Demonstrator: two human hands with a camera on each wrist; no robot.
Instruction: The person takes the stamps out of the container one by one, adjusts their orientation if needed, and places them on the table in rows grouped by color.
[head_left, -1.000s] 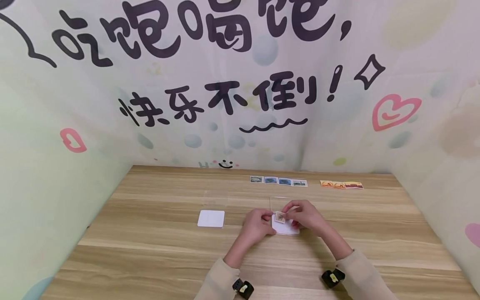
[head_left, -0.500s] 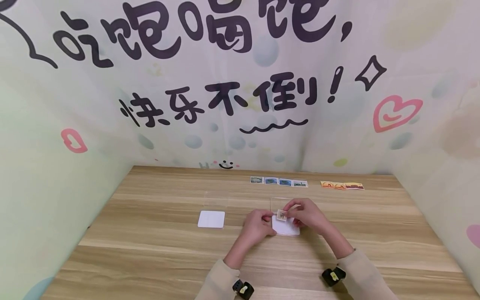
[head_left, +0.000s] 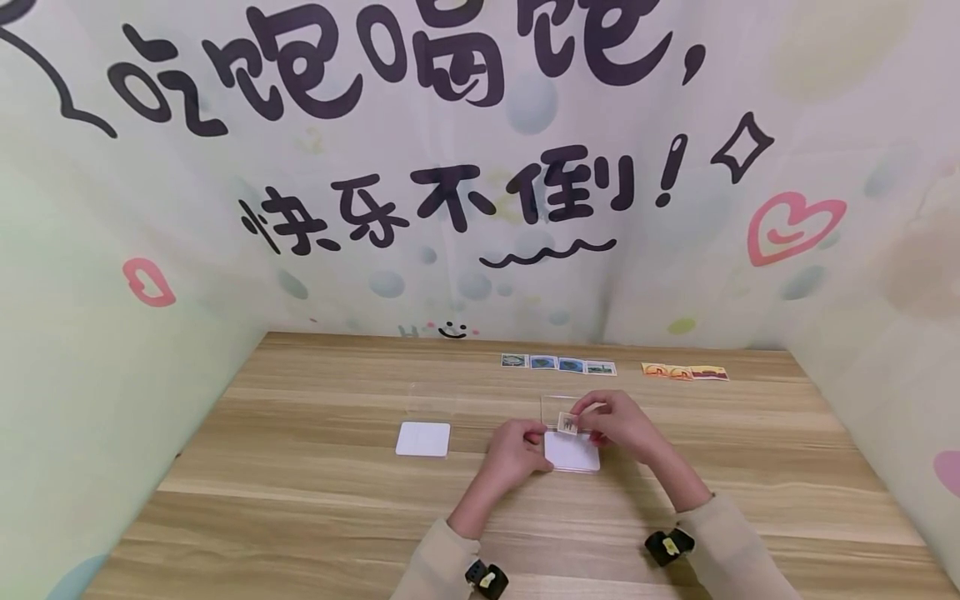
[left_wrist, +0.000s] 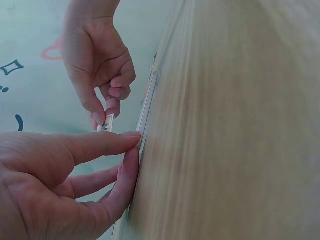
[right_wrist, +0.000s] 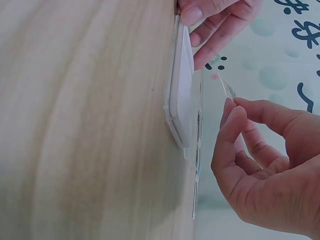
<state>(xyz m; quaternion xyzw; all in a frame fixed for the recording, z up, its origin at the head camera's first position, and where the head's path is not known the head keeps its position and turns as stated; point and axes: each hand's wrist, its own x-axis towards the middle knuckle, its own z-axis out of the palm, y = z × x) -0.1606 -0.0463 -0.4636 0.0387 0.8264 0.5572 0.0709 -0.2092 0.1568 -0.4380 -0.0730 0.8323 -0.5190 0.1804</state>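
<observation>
My right hand [head_left: 624, 427] pinches a small postage stamp [head_left: 567, 423] with a pale border between thumb and forefinger. In the right wrist view the stamp [right_wrist: 228, 88] stands tilted above the surface, apart from the case. Below it lies an opened clear plastic case [head_left: 556, 406] with a white card or insert [head_left: 572, 452] in its near half. My left hand [head_left: 513, 454] holds the left edge of this case. From the left wrist, my left thumb and fingers [left_wrist: 131, 165] are seen at the case's thin edge [left_wrist: 148, 102]. The stamp's printed picture is too small to read.
A second opened clear case with a white card [head_left: 422, 438] lies to the left. At the back of the wooden table [head_left: 315, 500] are a row of blue and green stamps [head_left: 557, 363] and a row of orange and red stamps [head_left: 684, 372]. Fabric walls surround the table.
My right hand has moved slightly away from me and to the right, carrying the stamp from over the white card towards the clear lid. My left hand stays at the case's edge.
</observation>
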